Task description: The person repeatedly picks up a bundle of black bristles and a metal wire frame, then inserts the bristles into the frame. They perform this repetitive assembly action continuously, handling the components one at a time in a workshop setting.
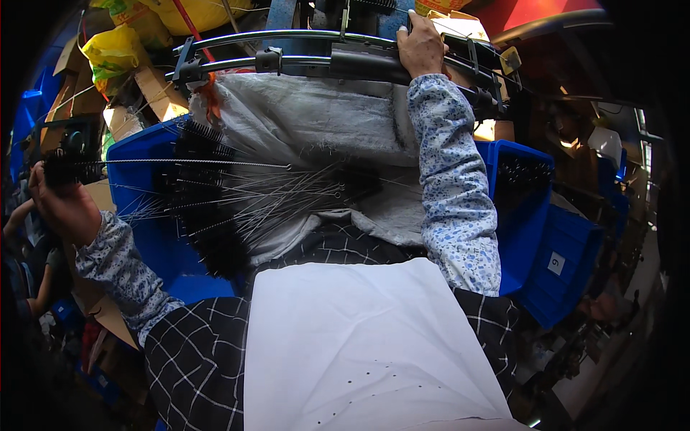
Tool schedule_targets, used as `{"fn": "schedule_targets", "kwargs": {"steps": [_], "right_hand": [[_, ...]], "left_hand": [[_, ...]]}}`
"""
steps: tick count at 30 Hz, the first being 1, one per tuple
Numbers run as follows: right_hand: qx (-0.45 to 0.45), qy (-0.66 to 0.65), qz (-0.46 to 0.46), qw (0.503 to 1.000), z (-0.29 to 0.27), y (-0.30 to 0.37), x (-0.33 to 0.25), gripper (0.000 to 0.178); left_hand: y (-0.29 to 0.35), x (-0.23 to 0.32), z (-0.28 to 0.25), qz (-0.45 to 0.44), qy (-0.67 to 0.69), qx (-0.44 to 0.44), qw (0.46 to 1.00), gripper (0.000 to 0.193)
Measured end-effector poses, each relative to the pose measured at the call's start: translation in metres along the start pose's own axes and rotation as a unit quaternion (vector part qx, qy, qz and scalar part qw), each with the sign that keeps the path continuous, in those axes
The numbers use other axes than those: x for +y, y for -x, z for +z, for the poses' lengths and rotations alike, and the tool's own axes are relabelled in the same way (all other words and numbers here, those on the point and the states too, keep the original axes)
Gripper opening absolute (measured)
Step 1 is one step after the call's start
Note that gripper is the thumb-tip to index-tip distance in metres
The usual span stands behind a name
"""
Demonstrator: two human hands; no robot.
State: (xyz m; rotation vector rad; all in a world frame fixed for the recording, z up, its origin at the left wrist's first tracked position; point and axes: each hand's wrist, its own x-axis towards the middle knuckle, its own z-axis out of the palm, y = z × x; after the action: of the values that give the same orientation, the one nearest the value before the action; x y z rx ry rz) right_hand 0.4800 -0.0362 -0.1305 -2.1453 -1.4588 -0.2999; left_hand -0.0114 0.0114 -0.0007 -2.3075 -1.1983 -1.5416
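Note:
At the far left, my left hand is closed around the black bristle head of a twisted-wire brush. Its bare wire stem points right, over the lap. My right hand rests at the top on the machine beside a blue metal part, its visible fingers reaching forward and apart; what lies under the palm is hidden. Between my arms is a pile of similar wire brushes, bristle heads to the left and looped wire ends to the right, lying on a grey-white cloth.
Curved metal rails cross in front of me. A blue bin stands at left under the brush heads; another blue bin at right contains black bristles. Yellow bags and cardboard lie upper left. Another person's arm shows at the left edge.

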Motion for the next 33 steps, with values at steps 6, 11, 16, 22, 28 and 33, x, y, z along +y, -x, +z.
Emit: {"fn": "schedule_targets", "kwargs": {"steps": [6, 11, 16, 22, 28, 33], "right_hand": [[0.004, -0.004, -0.005, 1.0, 0.01, -0.002, -0.011, 0.036], [-0.005, 0.01, 0.017, 1.0, 0.01, -0.002, -0.036, 0.035], [-0.024, 0.07, 0.066, 0.995, 0.016, -0.005, -0.071, 0.033], [-0.037, 0.038, 0.032, 0.998, 0.003, -0.004, -0.064, 0.035], [-0.013, 0.036, 0.005, 0.999, -0.007, -0.003, 0.006, 0.033], [-0.093, -0.065, 0.049, 0.992, -0.02, -0.019, 0.054, 0.03]], "left_hand": [[0.004, -0.031, -0.025, -0.18, 0.278, 0.065, 0.941, 0.023], [0.003, 0.001, -0.014, -0.074, 0.036, 0.043, 0.996, 0.024], [-0.007, 0.01, 0.004, -0.235, 0.239, 0.096, 0.937, 0.023], [-0.01, 0.039, 0.021, -0.291, 0.298, 0.079, 0.906, 0.022], [0.003, 0.018, 0.017, -0.28, 0.282, 0.03, 0.917, 0.024], [0.009, 0.051, 0.036, -0.331, 0.34, 0.026, 0.88, 0.024]]}}
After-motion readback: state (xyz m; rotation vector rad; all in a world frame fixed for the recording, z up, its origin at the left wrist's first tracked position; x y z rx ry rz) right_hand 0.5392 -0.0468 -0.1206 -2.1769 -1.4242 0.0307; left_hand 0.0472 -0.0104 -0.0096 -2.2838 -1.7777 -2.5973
